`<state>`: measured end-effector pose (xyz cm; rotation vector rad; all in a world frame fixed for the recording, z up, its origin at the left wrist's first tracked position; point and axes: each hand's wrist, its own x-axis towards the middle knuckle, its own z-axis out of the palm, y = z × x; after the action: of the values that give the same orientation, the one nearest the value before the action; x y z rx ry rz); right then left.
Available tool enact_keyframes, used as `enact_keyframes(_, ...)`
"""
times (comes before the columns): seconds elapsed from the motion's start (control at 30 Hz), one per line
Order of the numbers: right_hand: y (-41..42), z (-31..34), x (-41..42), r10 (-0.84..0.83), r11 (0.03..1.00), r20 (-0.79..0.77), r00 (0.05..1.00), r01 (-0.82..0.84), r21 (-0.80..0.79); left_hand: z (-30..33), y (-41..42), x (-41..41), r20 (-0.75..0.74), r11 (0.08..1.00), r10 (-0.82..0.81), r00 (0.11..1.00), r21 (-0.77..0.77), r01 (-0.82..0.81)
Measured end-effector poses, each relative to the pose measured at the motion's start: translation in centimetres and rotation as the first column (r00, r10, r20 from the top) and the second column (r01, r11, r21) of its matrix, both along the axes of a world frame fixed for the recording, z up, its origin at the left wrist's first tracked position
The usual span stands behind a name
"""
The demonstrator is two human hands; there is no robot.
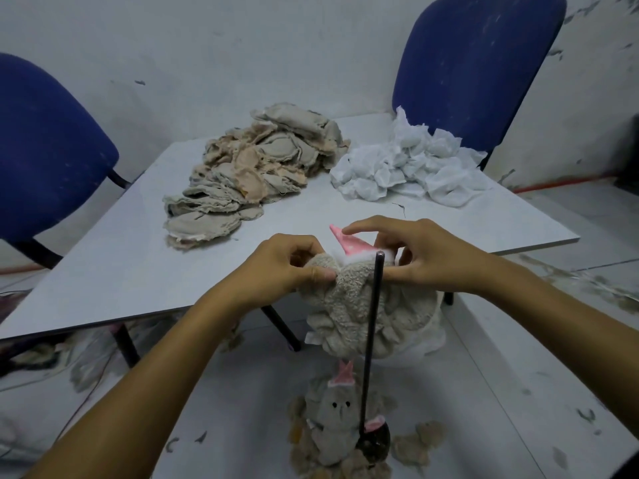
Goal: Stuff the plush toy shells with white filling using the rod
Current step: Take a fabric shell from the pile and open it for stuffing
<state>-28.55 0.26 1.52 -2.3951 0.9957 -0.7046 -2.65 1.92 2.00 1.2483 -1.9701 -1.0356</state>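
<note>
- Fingers of the left hand [288,262] and the right hand [423,255] pinch the beige plush shell [349,305].
- Upright dark rod [371,326] stands just near of it.
- White filling [404,164] lies far right on the table [103,271].

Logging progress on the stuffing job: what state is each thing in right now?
Shell: held by both hands, unstuffed.
Rod: upright, free.
Left hand: pinching shell.
Right hand: gripping shell.
Shell pile: heaped, flat.
Filling: piled, untouched.
Finished toy: stuffed, on floor.

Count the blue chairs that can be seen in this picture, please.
2. One blue chair stands at the far left side of the table. The other blue chair stands behind the table's far right corner, near the white filling. No others show.
</note>
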Motion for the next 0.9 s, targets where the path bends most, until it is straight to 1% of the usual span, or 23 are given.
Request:
enact_keyframes(0.07, -0.3, 0.0, 0.6, -0.032, 0.999, 0.043, 0.999, 0.03, 0.045, 0.0, -0.2, 0.0, -0.012, 0.999, 0.006, 1.0, 0.038, -0.005)
enact_keyframes(0.1, -0.5, 0.0, 1.0, -0.054, 0.997, 0.066, 0.996, 0.05, 0.063, 0.0, -0.5, 0.1, 0.032, 0.998, 0.055, 0.998, -0.011, -0.054)
enact_keyframes(0.13, -0.8, -0.1, 1.4, -0.076, 0.995, 0.075, 0.994, 0.072, 0.065, -0.1, -1.2, 0.3, 0.148, 0.982, 0.161, 0.976, -0.126, -0.143)
enact_keyframes(0.17, -1.1, -0.3, 1.8, -0.095, 0.994, 0.066, 0.993, 0.091, 0.059, -0.2, -1.9, 0.7, 0.304, 0.936, 0.315, 0.899, -0.258, -0.241)
enact_keyframes(0.2, -1.3, -0.5, 2.1, -0.108, 0.993, 0.045, 0.993, 0.105, 0.061, -0.1, -2.5, 1.3, 0.439, 0.869, 0.478, 0.761, -0.367, -0.334)
enact_keyframes(0.23, -1.5, -0.7, 2.4, -0.117, 0.991, 0.022, 0.993, 0.115, 0.074, 0.0, -3.0, 2.0, 0.522, 0.806, 0.591, 0.615, -0.417, -0.42)
enact_keyframes(0.27, -1.7, -1.0, 2.6, -0.122, 0.988, 0.003, 0.992, 0.122, 0.095, 0.0, -3.4, 2.7, 0.582, 0.765, 0.638, 0.504, -0.408, -0.497)
enact_keyframes(0.3, -1.8, -1.2, 2.8, -0.13, 0.985, -0.003, 0.991, 0.13, 0.116, 0.1, -3.6, 3.4, 0.629, 0.747, 0.636, 0.448, -0.357, -0.56)
enact_keyframes(0.33, -1.9, -1.4, 3.0, -0.142, 0.981, 0.007, 0.99, 0.14, 0.133, 0.0, -3.8, 3.8, 0.664, 0.744, 0.607, 0.436, -0.283, -0.605)
enact_keyframes(0.37, -1.9, -1.5, 3.0, -0.154, 0.977, 0.027, 0.988, 0.149, 0.152, -0.2, -3.9, 4.0, 0.688, 0.749, 0.575, 0.443, -0.226, -0.623)
enact_keyframes(0.4, -1.9, -1.5, 3.1, -0.164, 0.972, 0.05, 0.985, 0.153, 0.176, -0.5, -3.9, 3.8, 0.7, 0.758, 0.559, 0.444, -0.215, -0.615)
enact_keyframes(0.47, -1.9, -1.4, 3.0, -0.176, 0.963, 0.087, 0.981, 0.153, 0.222, -1.0, -3.8, 2.6, 0.692, 0.782, 0.578, 0.433, -0.318, -0.536)
enact_keyframes(0.5, -1.8, -1.3, 3.0, -0.178, 0.961, 0.102, 0.979, 0.15, 0.234, -1.1, -3.7, 1.8, 0.664, 0.79, 0.597, 0.451, -0.387, -0.475)
enact_keyframes(0.53, -1.8, -1.3, 3.0, -0.18, 0.959, 0.116, 0.977, 0.149, 0.24, -1.3, -3.5, 1.0, 0.612, 0.799, 0.601, 0.514, -0.436, -0.415)
enact_keyframes(0.57, -1.8, -1.3, 3.0, -0.185, 0.959, 0.13, 0.974, 0.15, 0.241, -1.4, -3.2, 0.1, 0.536, 0.813, 0.576, 0.617, -0.453, -0.365)
enact_keyframes(0.6, -1.8, -1.3, 3.1, -0.193, 0.96, 0.143, 0.971, 0.156, 0.233, -1.4, -2.7, -0.7, 0.453, 0.838, 0.514, 0.729, -0.448, -0.313)
enact_keyframes(0.63, -1.8, -1.4, 3.2, -0.203, 0.964, 0.15, 0.968, 0.17, 0.206, -1.5, -2.2, -1.6, 0.386, 0.866, 0.422, 0.821, -0.439, -0.238)
enact_keyframes(0.67, -1.8, -1.5, 3.3, -0.213, 0.968, 0.144, 0.966, 0.188, 0.166, -1.5, -1.6, -2.5, 0.354, 0.882, 0.324, 0.877, -0.448, -0.145)
enact_keyframes(0.7, -1.8, -1.6, 3.4, -0.222, 0.97, 0.125, 0.967, 0.207, 0.128, -1.6, -1.1, -3.2, 0.351, 0.88, 0.248, 0.903, -0.472, -0.058)
enact_keyframes(0.73, -1.9, -1.6, 3.4, -0.232, 0.97, 0.101, 0.968, 0.221, 0.101, -1.7, -1.0, -3.7, 0.349, 0.875, 0.202, 0.915, -0.484, -0.009)
enact_keyframes(0.77, -2.0, -1.7, 3.5, -0.239, 0.969, 0.076, 0.968, 0.232, 0.083, -1.7, -1.0, -3.9, 0.318, 0.885, 0.182, 0.931, -0.466, -0.013)
enact_keyframes(0.87, -2.3, -1.5, 3.4, -0.256, 0.966, -0.035, 0.966, 0.257, 0.026, -1.2, -1.5, -3.3, 0.134, 0.951, 0.147, 0.98, -0.291, -0.103)
enact_keyframes(0.9, -2.4, -1.4, 3.3, -0.267, 0.963, -0.082, 0.96, 0.268, -0.006, -1.0, -1.7, -3.1, 0.088, 0.952, 0.16, 0.983, -0.276, -0.13)
